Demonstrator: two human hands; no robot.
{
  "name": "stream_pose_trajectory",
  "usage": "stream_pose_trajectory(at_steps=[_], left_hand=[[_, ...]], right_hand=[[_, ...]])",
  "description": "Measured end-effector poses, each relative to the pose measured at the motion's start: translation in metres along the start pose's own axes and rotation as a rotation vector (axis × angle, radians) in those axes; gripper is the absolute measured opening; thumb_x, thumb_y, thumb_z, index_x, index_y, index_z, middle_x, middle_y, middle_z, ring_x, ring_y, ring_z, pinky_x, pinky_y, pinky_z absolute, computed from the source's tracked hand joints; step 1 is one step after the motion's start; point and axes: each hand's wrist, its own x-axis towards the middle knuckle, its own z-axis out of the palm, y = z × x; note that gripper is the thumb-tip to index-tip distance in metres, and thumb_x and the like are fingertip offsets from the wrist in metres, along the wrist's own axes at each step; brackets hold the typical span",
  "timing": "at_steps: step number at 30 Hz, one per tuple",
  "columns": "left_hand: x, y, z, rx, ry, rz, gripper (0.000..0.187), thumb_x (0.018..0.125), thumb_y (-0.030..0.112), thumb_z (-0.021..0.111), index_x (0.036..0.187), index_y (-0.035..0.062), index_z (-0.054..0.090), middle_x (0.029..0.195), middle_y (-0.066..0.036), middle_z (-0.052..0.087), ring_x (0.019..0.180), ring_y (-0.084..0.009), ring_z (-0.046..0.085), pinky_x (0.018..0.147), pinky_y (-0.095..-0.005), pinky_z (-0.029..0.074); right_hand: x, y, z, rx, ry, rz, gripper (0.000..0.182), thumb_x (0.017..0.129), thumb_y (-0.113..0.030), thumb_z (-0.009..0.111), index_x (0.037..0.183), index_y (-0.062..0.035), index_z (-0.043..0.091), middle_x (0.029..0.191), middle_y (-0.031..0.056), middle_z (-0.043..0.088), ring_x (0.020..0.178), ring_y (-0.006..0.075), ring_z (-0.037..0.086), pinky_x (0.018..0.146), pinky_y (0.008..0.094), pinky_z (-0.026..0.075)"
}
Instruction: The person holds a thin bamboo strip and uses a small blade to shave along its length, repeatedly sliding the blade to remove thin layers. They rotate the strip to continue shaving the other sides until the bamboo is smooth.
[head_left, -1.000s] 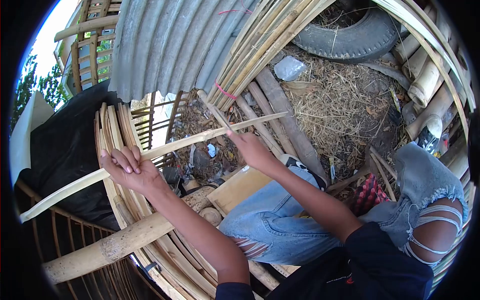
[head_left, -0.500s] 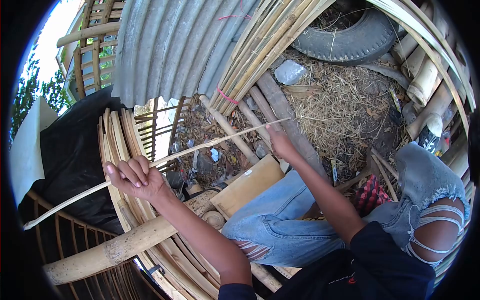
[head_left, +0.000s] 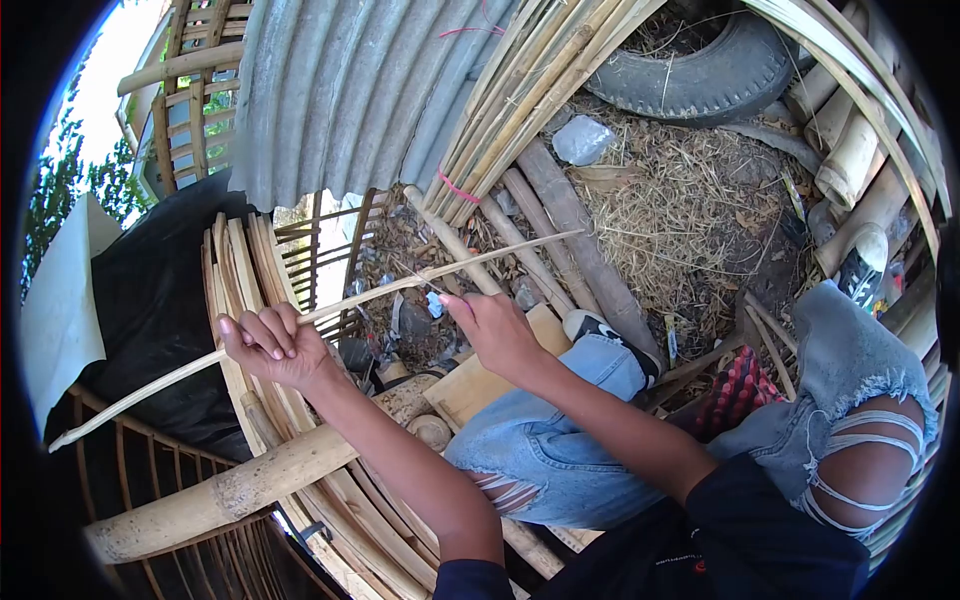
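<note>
A long pale bamboo strip [head_left: 390,289] slants across in front of me, its thin end pointing up to the right. My left hand [head_left: 272,347] is closed around its lower-left part, fingers curled over the top. Just under the middle of the strip, my right hand [head_left: 497,330] is closed, thumb forward. A thin, narrow piece that looks like a knife blade [head_left: 425,283] sticks out from it toward the strip. Its handle is hidden in the fist.
A thick bamboo pole [head_left: 240,492] and split bamboo slats [head_left: 250,270] lie at the left. Ahead stand corrugated sheeting [head_left: 330,100] and a tied bamboo bundle [head_left: 530,90]. A tire [head_left: 700,85] rests on straw. A wooden block [head_left: 475,385] is by my leg.
My right hand has moved down and left from near the strip's thin end to its middle. The left hand and the strip have barely shifted. A shoe now shows beyond my right forearm.
</note>
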Motion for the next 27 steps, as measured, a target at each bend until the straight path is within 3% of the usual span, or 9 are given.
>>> stream_pose_trajectory(at_steps=[3, 6, 8, 11, 15, 18, 20, 21, 27], left_hand=[[-0.001, -0.001, 0.004, 0.035, 0.047, 0.006, 0.026, 0.091, 0.015, 0.044, 0.066, 0.0119, 0.039, 0.037, 0.003, 0.03, 0.028, -0.0028, 0.021, 0.031, -0.0167, 0.018], [-0.002, -0.005, 0.03, 0.023, -0.004, 0.021, 0.026, 0.092, 0.015, 0.042, 0.067, 0.0129, 0.034, 0.036, 0.003, 0.029, 0.027, -0.0027, 0.02, 0.029, -0.0179, 0.016], [0.0, -0.006, 0.041, 0.009, -0.127, 0.016, 0.024, 0.093, 0.015, 0.039, 0.069, 0.0124, 0.035, 0.035, 0.003, 0.03, 0.027, -0.0029, 0.021, 0.029, -0.0183, 0.017], [0.003, -0.007, 0.039, -0.092, -0.2, 0.008, 0.021, 0.094, 0.014, 0.036, 0.072, 0.012, 0.036, 0.034, 0.003, 0.032, 0.025, -0.0025, 0.024, 0.027, -0.0168, 0.019], [-0.002, -0.009, 0.043, -0.152, -0.259, -0.014, 0.021, 0.094, 0.015, 0.036, 0.073, 0.0122, 0.037, 0.034, 0.004, 0.034, 0.024, -0.002, 0.025, 0.026, -0.0152, 0.019], [-0.003, -0.008, 0.047, -0.152, -0.306, -0.011, 0.021, 0.093, 0.014, 0.037, 0.072, 0.0123, 0.037, 0.034, 0.003, 0.034, 0.024, -0.0023, 0.025, 0.027, -0.016, 0.02], [-0.002, -0.01, 0.056, -0.08, -0.247, -0.003, 0.022, 0.093, 0.014, 0.037, 0.071, 0.0129, 0.036, 0.034, 0.003, 0.034, 0.025, -0.0032, 0.026, 0.027, -0.0168, 0.021], [-0.002, -0.01, 0.06, -0.064, -0.227, -0.01, 0.023, 0.093, 0.014, 0.037, 0.07, 0.0133, 0.034, 0.034, 0.003, 0.033, 0.025, -0.0038, 0.025, 0.028, -0.0175, 0.02], [-0.001, -0.009, 0.055, 0.005, -0.112, -0.004, 0.025, 0.093, 0.014, 0.037, 0.069, 0.0136, 0.031, 0.036, 0.003, 0.031, 0.027, -0.0037, 0.022, 0.029, -0.0184, 0.018]], right_hand=[[0.0, -0.043, -0.011, 0.219, -0.09, -0.005, 0.038, 0.091, -0.028, 0.043, 0.075, 0.0039, 0.054, 0.063, 0.0229, 0.054, 0.062, 0.042, 0.052, 0.058, 0.048, 0.04], [0.003, -0.056, -0.008, 0.151, -0.075, -0.056, 0.044, 0.091, -0.036, 0.042, 0.08, 0.0043, 0.057, 0.066, 0.0251, 0.056, 0.066, 0.0414, 0.056, 0.063, 0.0461, 0.045], [0.005, -0.022, -0.006, 0.131, 0.063, 0.086, 0.046, 0.091, -0.036, 0.043, 0.075, 0.0038, 0.058, 0.064, 0.0246, 0.056, 0.067, 0.0416, 0.057, 0.062, 0.0471, 0.045], [0.005, 0.068, -0.018, 0.09, 0.071, 0.416, 0.05, 0.092, -0.034, 0.039, 0.071, 0.0077, 0.056, 0.059, 0.025, 0.054, 0.061, 0.0426, 0.055, 0.06, 0.0479, 0.043], [0.01, 0.035, -0.045, 0.194, -0.047, 0.447, 0.049, 0.093, -0.032, 0.038, 0.071, 0.0085, 0.054, 0.058, 0.0251, 0.052, 0.059, 0.0412, 0.054, 0.058, 0.0469, 0.04], [-0.003, -0.036, -0.035, 0.316, -0.069, 0.222, 0.049, 0.093, -0.032, 0.037, 0.07, 0.0077, 0.054, 0.058, 0.0246, 0.051, 0.059, 0.0418, 0.052, 0.057, 0.0478, 0.039], [-0.011, -0.057, -0.026, 0.325, 0.086, -0.085, 0.048, 0.093, -0.032, 0.037, 0.07, 0.0067, 0.054, 0.059, 0.0246, 0.051, 0.059, 0.0432, 0.051, 0.058, 0.0498, 0.038], [-0.01, -0.052, -0.027, 0.323, 0.091, -0.091, 0.048, 0.093, -0.032, 0.037, 0.07, 0.0067, 0.054, 0.059, 0.0246, 0.051, 0.059, 0.0432, 0.051, 0.058, 0.0498, 0.038], [0.004, 0.129, -0.021, 0.039, 0.167, 0.669, 0.053, 0.092, -0.036, 0.037, 0.072, 0.0095, 0.056, 0.071, 0.0316, 0.055, 0.075, 0.0457, 0.055, 0.069, 0.0505, 0.041]])
